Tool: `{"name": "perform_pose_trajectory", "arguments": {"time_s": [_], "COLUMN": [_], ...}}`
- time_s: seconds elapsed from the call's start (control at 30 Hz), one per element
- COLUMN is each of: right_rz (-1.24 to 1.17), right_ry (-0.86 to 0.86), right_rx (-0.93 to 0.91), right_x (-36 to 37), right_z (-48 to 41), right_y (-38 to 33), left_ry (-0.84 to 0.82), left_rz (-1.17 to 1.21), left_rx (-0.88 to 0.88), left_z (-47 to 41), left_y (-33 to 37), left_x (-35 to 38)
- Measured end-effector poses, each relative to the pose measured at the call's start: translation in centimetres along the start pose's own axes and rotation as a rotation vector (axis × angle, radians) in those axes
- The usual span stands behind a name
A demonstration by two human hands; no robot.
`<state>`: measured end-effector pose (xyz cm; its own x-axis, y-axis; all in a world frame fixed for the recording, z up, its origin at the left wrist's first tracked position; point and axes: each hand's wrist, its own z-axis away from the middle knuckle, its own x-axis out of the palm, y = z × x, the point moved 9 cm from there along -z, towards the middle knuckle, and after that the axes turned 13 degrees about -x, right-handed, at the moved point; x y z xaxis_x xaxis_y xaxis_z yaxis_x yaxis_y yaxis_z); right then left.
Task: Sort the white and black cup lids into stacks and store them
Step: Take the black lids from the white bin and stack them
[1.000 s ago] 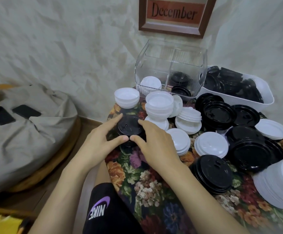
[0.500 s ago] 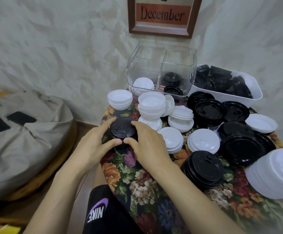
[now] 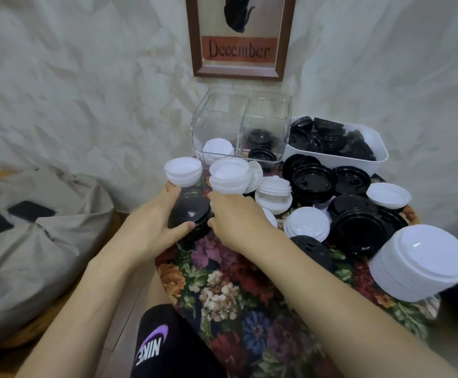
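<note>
Found at the near-left edge of the floral-clothed table (image 3: 236,296): a short stack of black lids (image 3: 191,214). Held from both sides: left hand (image 3: 154,227) curled round its left rim, thumb on the near edge; right hand (image 3: 238,222) curled against its right rim. Behind, a clear divided container (image 3: 285,126), with white lids (image 3: 218,150) in the left compartment and black lids (image 3: 260,143) in the right. Beside it, a white tub (image 3: 331,163) filled with a heap of black lids (image 3: 331,140).

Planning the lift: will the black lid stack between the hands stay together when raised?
The black lid stack looks nested, probably holds together. Thin plastic, likely light. Glossy top may slip; left hand and right hand grip its sides.
</note>
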<state>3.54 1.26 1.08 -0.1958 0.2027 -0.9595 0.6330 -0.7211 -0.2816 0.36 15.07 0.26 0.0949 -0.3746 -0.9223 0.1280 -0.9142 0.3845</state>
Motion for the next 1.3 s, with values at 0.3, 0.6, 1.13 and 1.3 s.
{"name": "perform_pose_trajectory", "arguments": {"time_s": [0.3, 0.6, 1.13, 1.3], "right_rz": [0.451, 0.528, 0.395, 0.26], "right_ry": [0.023, -0.092, 0.075, 0.135], "right_rx": [0.012, 0.151, 0.237, 0.257], "right_x": [-8.8, -13.8, -13.8, -13.4], "right_z": [3.5, 5.4, 2.5, 1.3], "right_y": [7.9, 22.9, 34.8, 35.5], "left_ry": [0.095, 0.095, -0.057, -0.078], "left_rz": [-0.219, -0.348, -0.356, -0.317], "left_rx": [0.289, 0.421, 0.343, 0.287], "left_z": [-5.3, -12.6, -22.7, -24.1], "left_y": [12.3, 25.5, 32.1, 32.1], "left_x": [-1.0, 2.7, 10.5, 11.5]}}
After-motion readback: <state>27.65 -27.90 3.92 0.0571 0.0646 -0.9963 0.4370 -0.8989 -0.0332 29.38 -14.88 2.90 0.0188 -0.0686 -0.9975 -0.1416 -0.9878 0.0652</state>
